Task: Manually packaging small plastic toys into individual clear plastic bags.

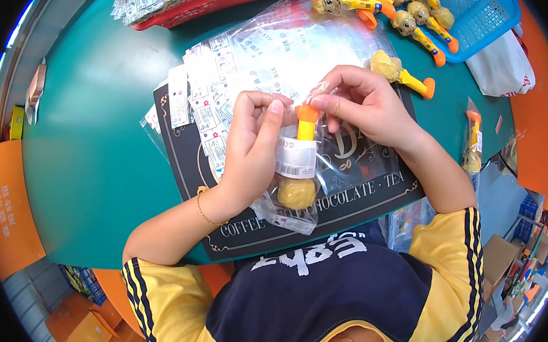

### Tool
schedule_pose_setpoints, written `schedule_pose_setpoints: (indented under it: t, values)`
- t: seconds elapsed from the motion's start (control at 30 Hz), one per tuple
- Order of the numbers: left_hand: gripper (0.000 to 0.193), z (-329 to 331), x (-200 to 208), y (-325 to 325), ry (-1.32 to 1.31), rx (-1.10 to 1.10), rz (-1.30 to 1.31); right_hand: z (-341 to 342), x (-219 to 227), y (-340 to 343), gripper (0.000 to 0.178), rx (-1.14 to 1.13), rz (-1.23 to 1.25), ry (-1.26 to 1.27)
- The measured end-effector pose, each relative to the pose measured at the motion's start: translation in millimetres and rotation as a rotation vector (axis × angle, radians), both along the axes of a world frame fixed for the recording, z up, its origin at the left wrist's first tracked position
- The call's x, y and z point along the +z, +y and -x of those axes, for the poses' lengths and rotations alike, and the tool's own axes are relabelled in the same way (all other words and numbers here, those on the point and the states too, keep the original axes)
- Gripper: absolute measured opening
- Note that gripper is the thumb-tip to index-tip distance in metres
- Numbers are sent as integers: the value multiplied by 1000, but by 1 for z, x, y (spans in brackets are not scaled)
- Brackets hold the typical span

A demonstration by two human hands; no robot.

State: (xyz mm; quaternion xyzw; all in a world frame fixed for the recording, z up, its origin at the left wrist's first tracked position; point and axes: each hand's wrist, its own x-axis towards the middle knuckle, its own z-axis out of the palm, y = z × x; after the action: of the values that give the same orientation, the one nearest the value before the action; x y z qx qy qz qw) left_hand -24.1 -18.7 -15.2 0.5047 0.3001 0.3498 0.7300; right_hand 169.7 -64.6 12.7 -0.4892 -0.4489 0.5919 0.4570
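Note:
A clear plastic bag (pixel 302 222) lies before me on a black printed mat (pixel 377 195). Inside it is a character-shaped toy (pixel 296 195), its golden head toward me and its yellow stem and orange end pointing away. A white printed label (pixel 296 158) wraps across the stem. My left hand (pixel 252 134) pinches the bag's far edge between thumb and fingers. Close beside it, my right hand (pixel 366 106) pinches the crumpled plastic at the orange end. An unbagged toy (pixel 400 73) of the same kind lies just beyond my right hand.
Label sheets (pixel 210 80) and clear bags (pixel 316 41) cover the mat's far part. Several loose toys (pixel 403 22) lie by a blue basket (pixel 489 19) at far right. A red basket (pixel 211 5) of printed packets stands at the back. A bagged toy (pixel 473 141) rests on the right.

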Motion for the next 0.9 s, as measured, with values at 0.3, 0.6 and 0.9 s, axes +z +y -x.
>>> schedule_pose_setpoints:
  t: [0.3,0.6,0.9]
  values:
    - [13,0,-3,0,18,37,40,-9,-15,4,9,88,-106,-213]
    - [14,4,7,6,123,-91,66,-11,-10,3,11,119,-3,-109]
    - [41,5,18,17,102,-255,377,-1,4,-5,7,104,-289,-330]
